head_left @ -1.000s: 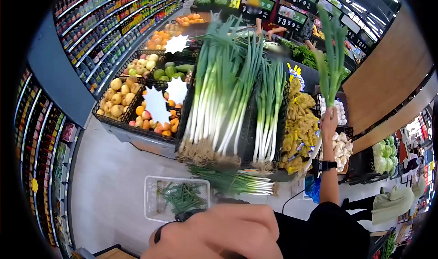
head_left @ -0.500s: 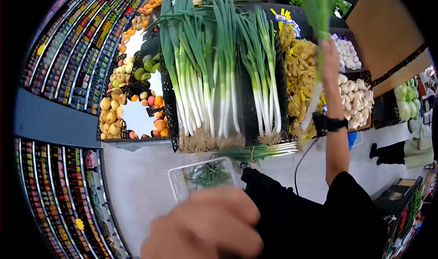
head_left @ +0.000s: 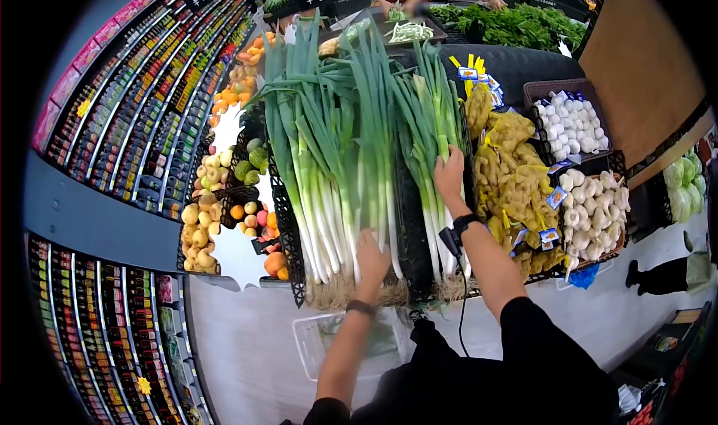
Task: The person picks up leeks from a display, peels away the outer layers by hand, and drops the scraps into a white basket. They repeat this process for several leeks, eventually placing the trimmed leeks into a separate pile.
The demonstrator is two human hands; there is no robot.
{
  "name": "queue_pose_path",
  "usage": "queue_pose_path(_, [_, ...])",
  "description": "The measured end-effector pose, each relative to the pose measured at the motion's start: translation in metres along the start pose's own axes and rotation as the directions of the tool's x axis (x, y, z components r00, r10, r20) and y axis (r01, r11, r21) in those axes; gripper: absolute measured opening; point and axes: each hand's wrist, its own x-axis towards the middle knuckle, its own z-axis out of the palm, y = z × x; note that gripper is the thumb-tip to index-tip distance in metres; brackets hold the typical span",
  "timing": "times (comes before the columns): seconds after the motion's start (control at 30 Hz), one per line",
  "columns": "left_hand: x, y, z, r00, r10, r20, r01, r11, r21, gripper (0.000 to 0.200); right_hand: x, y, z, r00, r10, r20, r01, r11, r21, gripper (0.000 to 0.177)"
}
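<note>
Down from the air has come the right hand [head_left: 451, 175], bringing its leek [head_left: 441, 122] onto the smaller row [head_left: 420, 172] at one o'clock; the fingers curl narrowly round the stalk; the left hand [head_left: 373, 260] is at the larger heap's [head_left: 310, 156] white ends, its grip I cannot tell; netted ginger [head_left: 516, 182] sits at three o'clock from the row, the white basket [head_left: 298, 339] at six from the heap.
</note>
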Motion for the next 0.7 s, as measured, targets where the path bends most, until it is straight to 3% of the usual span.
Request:
queue_pose_path(0.03, [-0.001,-0.006,0.008,0.999,-0.053,0.011,0.051,0.992,0.117,0.052,-0.006,-0.005,-0.004,0.996,-0.073,-0.049,0.072,0.997,-0.026,0.043])
queue_pose_path(0.1, [-0.001,-0.02,0.021,0.977,-0.201,0.07,0.185,0.964,0.193,0.057,-0.02,-0.01,-0.016,0.997,-0.076,0.012,0.076,0.996,-0.046,0.048])
queue_pose_path(0.2, [0.004,-0.03,0.031,0.973,-0.201,0.117,0.153,0.931,0.33,0.052,-0.036,-0.003,-0.03,0.971,-0.18,0.155,0.219,0.93,-0.293,0.058])
queue_pose_path(0.3, [0.008,-0.03,0.039,0.985,-0.17,0.017,0.16,0.953,0.258,0.049,-0.055,-0.01,-0.038,0.981,-0.114,0.155,0.169,0.895,-0.413,0.062])
queue_pose_path(0.5, [0.017,-0.031,0.039,0.946,-0.302,0.121,0.286,0.949,0.135,0.049,-0.07,0.011,-0.045,0.98,0.042,0.196,0.002,0.976,-0.22,0.067])
queue_pose_path(0.57, [0.014,-0.05,0.047,0.964,-0.245,0.103,0.238,0.968,0.074,0.045,-0.07,0.016,-0.046,0.973,0.056,0.223,-0.012,0.981,-0.195,0.067])
queue_pose_path(0.63, [0.014,-0.054,0.049,0.986,-0.167,-0.024,0.167,0.986,-0.009,0.043,-0.069,0.018,-0.044,0.976,0.025,0.216,0.031,0.968,-0.25,0.068])
queue_pose_path(0.7, [0.012,-0.053,0.046,0.971,-0.237,-0.005,0.235,0.966,-0.109,0.036,-0.072,0.018,-0.043,0.972,0.038,0.234,0.023,0.967,-0.252,0.068])
